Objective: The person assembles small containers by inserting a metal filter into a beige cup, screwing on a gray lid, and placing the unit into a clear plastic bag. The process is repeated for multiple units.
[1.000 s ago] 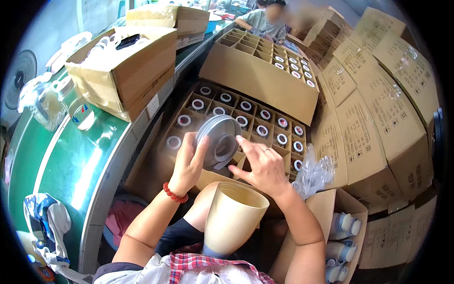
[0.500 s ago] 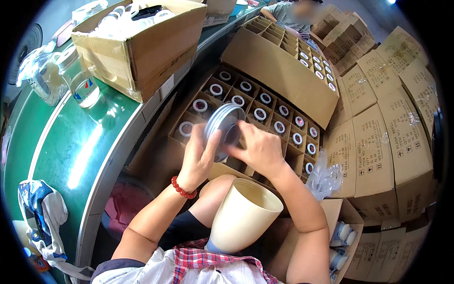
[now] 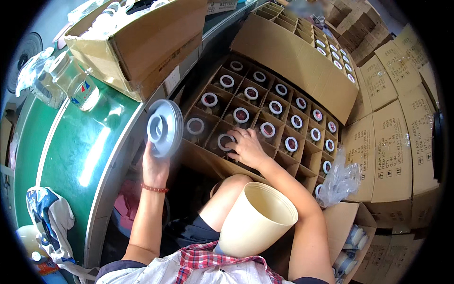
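In the head view, a stack of grey lids (image 3: 164, 128) was gripped upright in the left hand (image 3: 155, 165), fingers curled behind it, while the right hand (image 3: 246, 147) was laid on a jar (image 3: 226, 142) in the divided carton (image 3: 203, 163), fingers pressed about its white rim. It was judged that the jar should be seated straight down between the dividers. Little open room was left: the green table (image 3: 71, 156) edge was close on the left, stacked boxes (image 3: 392, 142) on the right, and a cream bucket (image 3: 257, 226) was kept between the knees.

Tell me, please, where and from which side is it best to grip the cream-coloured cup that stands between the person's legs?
Probably by its upper wall just under the open rim, coming from above. The cream cup sits wide mouth up, tilted to the right, and its narrow base is hidden between the legs. The right forearm passes close on its right, so the left side seems freer.
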A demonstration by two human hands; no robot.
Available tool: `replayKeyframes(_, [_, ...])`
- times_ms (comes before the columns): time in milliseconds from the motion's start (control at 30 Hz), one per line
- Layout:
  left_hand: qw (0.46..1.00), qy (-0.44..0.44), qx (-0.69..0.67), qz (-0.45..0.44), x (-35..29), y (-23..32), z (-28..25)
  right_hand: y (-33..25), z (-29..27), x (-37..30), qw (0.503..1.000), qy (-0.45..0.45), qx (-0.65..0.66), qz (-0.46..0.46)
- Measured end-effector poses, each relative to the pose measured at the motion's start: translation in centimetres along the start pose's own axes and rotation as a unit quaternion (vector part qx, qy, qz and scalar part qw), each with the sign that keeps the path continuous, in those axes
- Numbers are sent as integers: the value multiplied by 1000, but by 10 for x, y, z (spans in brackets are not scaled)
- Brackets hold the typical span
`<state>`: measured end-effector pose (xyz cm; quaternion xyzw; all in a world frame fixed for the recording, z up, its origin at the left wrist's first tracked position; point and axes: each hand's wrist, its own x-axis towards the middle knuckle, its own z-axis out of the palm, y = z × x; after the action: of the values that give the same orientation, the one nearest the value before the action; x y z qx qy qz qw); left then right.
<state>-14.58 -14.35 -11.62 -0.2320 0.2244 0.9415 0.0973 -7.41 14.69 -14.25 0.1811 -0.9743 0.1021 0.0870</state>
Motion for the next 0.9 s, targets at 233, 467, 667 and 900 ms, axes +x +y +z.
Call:
replayKeyframes(233, [966,-150,77,-196,-19,-46,-48,2,5,-2,999,39,-10,18])
replayKeyframes(467, [935,-191,146,-259,-49,-75,-1,-30,-132,-9,985,153,-68,28])
replayKeyframes(667, [873,-339,110,-331,-64,-106,71,-81,-193,-48,957,164,-223,-81])
replayKeyframes(900, [786,-473,7,-398,-73,-130,96,-87,-185,-90,926,185,-328,-37])
